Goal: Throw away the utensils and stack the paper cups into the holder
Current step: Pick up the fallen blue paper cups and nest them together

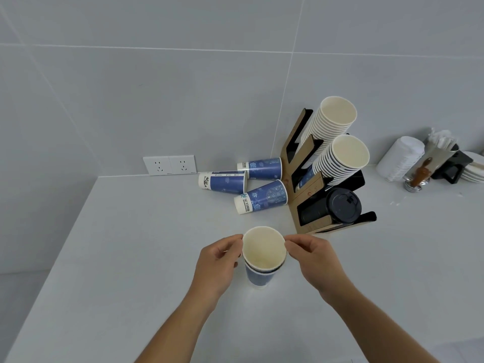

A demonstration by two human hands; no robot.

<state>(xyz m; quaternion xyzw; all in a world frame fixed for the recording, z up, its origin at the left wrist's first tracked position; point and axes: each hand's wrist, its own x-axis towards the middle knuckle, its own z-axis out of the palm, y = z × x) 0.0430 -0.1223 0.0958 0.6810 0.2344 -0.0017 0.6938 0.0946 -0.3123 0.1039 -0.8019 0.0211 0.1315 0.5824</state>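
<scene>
A blue paper cup (263, 251) sits nested in another blue cup (258, 277) that stands upright on the white counter. My left hand (217, 263) pinches the top cup's rim on the left and my right hand (314, 258) pinches it on the right. Three more blue cups lie on their sides by the wall: one (262, 168) at the back, one (222, 181) to the left, one (262, 196) nearer me. The brown and black cup holder (309, 187) stands to their right with two long cup stacks (337, 121) and black lids (340, 205).
Double wall socket (169, 165) on the tiled wall at the back left. At the far right stand a sleeve of white lids (399, 161), a container of wrapped utensils (440, 148), a small metal jar (419, 179) and stacked white plates (474, 171).
</scene>
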